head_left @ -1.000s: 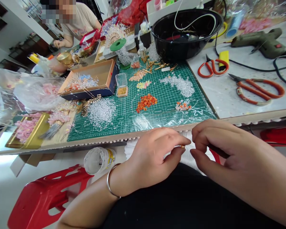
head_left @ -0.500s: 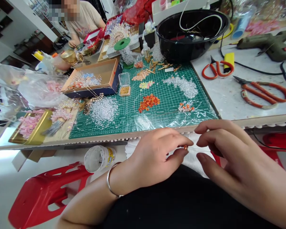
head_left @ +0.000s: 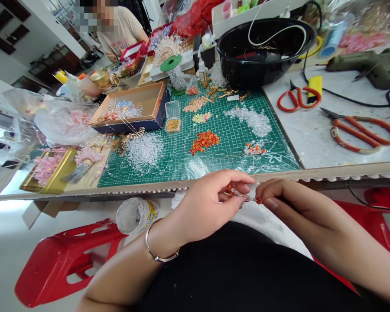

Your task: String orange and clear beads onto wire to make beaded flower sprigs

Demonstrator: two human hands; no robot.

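Just in front of the table edge, above my lap, my left hand (head_left: 211, 201) pinches a small beaded wire piece (head_left: 243, 196) with orange and clear beads. The fingers of my right hand (head_left: 279, 197) close on its other end, at an orange bead. Part of the piece is hidden inside my left fingers. Beyond my hands, on the green cutting mat (head_left: 175, 160), lie a pile of orange beads (head_left: 205, 141), a small mixed heap of orange and clear beads (head_left: 255, 148), and clear beads (head_left: 251, 120) farther back.
Orange-handled pliers (head_left: 360, 130), smaller orange-handled cutters (head_left: 299, 99) and a glue gun (head_left: 370, 65) lie at the right. A black basin (head_left: 263, 71) stands behind. Left are an open box (head_left: 154, 104) and a gold tray (head_left: 61, 175). Another person (head_left: 123, 30) sits across; a red stool (head_left: 58, 264) stands below.
My right hand has moved left and its spread fingers have closed on the beaded piece. More of the piece now shows between my hands. The view has shifted slightly.
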